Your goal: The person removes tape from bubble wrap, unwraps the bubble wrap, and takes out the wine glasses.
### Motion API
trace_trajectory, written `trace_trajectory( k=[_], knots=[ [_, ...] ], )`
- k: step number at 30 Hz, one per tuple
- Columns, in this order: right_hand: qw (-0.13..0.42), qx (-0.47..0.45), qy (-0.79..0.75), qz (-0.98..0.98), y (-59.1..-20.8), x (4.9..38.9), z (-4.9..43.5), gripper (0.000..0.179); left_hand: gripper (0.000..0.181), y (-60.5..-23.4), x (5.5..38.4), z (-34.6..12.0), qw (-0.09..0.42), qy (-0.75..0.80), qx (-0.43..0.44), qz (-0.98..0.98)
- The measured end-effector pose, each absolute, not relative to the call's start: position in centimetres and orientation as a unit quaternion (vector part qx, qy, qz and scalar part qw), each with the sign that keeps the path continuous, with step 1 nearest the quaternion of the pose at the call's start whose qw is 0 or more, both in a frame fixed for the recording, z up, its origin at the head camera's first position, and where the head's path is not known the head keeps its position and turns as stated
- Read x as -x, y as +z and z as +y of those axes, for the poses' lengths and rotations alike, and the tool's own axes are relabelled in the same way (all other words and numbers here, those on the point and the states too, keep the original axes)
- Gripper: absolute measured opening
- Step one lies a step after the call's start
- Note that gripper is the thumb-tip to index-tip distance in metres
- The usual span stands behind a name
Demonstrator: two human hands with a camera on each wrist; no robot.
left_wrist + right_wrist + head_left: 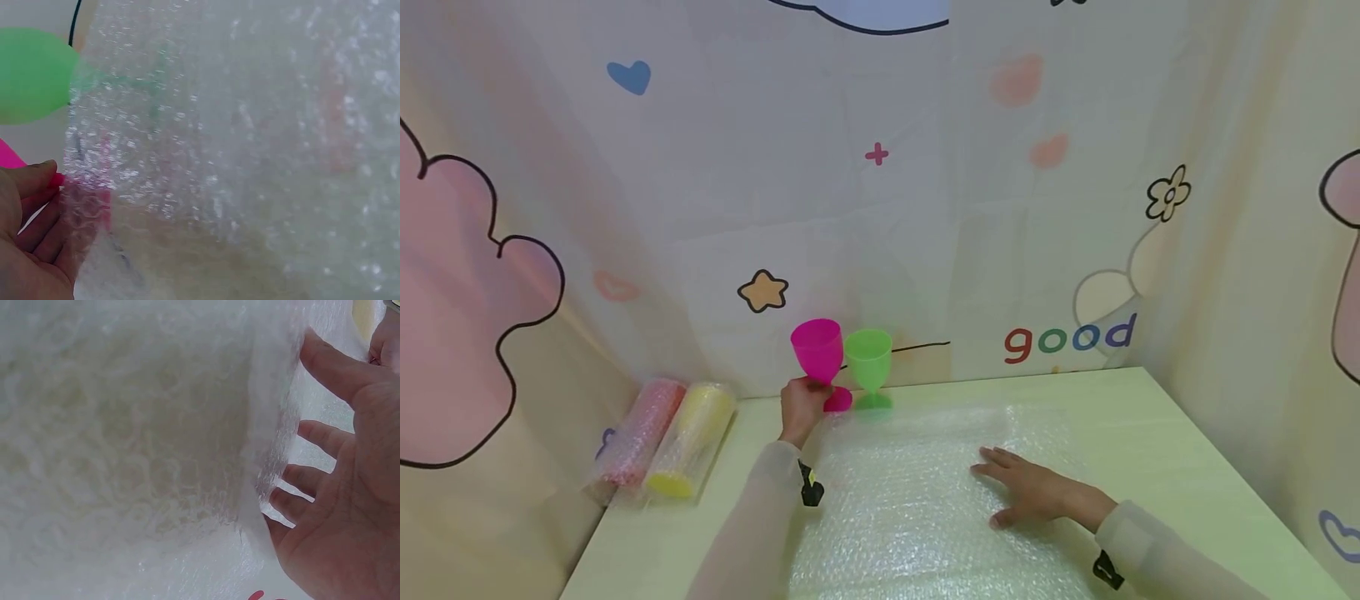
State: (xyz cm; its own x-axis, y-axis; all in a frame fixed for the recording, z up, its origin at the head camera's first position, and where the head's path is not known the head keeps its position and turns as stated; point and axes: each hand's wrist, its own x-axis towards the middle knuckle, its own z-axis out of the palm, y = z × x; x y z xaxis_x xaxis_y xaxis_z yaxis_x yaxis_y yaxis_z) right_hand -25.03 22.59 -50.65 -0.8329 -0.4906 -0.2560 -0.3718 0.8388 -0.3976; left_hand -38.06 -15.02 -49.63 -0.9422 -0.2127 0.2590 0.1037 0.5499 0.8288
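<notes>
At the back of the table, my left hand [803,410] grips a bright pink plastic goblet [817,346] by its stem. Just right of it stands a light green goblet [869,354], upright. A clear bubble wrap sheet [910,508] lies spread in front of both. My right hand [1030,486] is over the sheet's right part, fingers spread. In the left wrist view, bubble wrap [187,125] covers much of the picture and veils the pink and green stems. The right wrist view has the right hand's extended fingers along a bubble wrap edge [275,456].
Two bubble-wrapped bundles, one pink [643,429] and one yellow [694,437], lie side by side at the table's left edge. A printed cloth [850,233] hangs close behind the pale table [1165,467] and along its sides.
</notes>
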Motion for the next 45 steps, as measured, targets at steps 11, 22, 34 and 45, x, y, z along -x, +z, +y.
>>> trace_trajectory(
  k=[11,22,34,45],
  knots=[
    [0.165,0.236,-0.170,0.942,-50.8,25.0,22.5,0.083,0.015,-51.9,38.1,-16.0,0.148,-0.485,-0.068,-0.859],
    [0.165,0.238,-0.185,0.939,-50.7,24.8,22.4,0.083,0.016,-52.9,37.9,-16.2,0.154,-0.482,-0.057,-0.861],
    [0.162,0.242,-0.184,0.939,-50.7,24.7,22.4,0.083,0.021,-52.7,37.6,-16.8,0.125,-0.486,-0.023,-0.865],
    [0.161,0.246,-0.174,0.940,-50.9,24.8,22.8,0.083,0.049,-51.1,35.4,-18.2,0.097,-0.430,0.021,-0.897]
  ],
)
